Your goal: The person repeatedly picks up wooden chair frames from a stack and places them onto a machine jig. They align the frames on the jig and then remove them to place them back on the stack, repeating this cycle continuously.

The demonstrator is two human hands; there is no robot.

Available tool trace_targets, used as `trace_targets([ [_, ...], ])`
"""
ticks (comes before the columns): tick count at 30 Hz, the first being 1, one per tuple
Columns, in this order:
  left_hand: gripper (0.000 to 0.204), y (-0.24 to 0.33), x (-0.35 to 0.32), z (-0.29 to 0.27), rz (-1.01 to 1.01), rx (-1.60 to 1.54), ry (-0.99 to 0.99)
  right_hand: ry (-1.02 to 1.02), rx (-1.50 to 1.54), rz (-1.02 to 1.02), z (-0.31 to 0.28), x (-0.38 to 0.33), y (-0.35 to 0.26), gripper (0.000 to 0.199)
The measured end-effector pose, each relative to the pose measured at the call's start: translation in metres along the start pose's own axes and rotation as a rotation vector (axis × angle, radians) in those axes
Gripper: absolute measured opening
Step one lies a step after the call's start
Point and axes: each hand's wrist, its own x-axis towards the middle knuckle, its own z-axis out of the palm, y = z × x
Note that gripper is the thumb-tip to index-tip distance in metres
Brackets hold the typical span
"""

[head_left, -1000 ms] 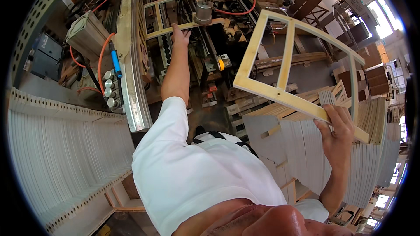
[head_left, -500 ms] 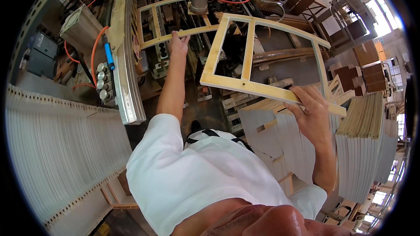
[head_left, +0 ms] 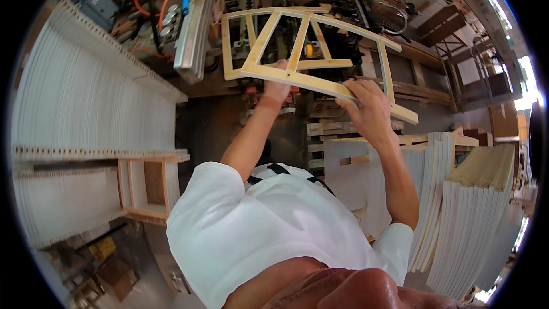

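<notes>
My right hand (head_left: 369, 109) grips the long lower rail of a pale wooden frame (head_left: 320, 83) with slanted uprights and a curved far rail, held out in front of me. It overlaps a second, similar wooden frame (head_left: 234, 46) that lies on the machine behind it. My left hand (head_left: 278, 83) reaches up to where the two frames cross. Its fingers close on the frame rails there and are partly hidden by the front rail.
A machine with an aluminium rail and orange hoses (head_left: 189, 23) stands ahead. Tall stacks of white panels fill the left (head_left: 86, 109) and the right (head_left: 474, 212). A wooden pallet (head_left: 326, 129) sits below the frames, and a small open wooden box frame (head_left: 146, 186) lies at left.
My right hand has swung its frame leftward and down, so it now overlaps the frame at my left hand. The left hand stayed on the frame at the machine.
</notes>
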Motion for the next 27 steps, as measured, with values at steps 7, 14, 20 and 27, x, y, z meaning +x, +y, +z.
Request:
trace_targets([
  [7, 0.014, -0.009, -0.114, -0.034, -0.087, 0.003, 0.084, -0.015, 0.079, -0.164, 0.072, 0.022, 0.016, 0.029],
  [14, 0.016, 0.007, -0.229, -0.088, -0.287, 0.189, 0.096, 0.026, 0.110, -0.314, 0.181, 0.056, 0.037, 0.032],
  [20, 0.018, 0.040, -0.241, -0.166, -0.366, 0.110, 0.354, -0.046, 0.062, -0.255, 0.224, 0.084, 0.060, 0.031],
  [27, 0.014, 0.063, -0.239, -0.231, -0.386, 0.191, 0.642, -0.042, -0.215, -0.284, 0.244, 0.145, 0.085, 0.027],
])
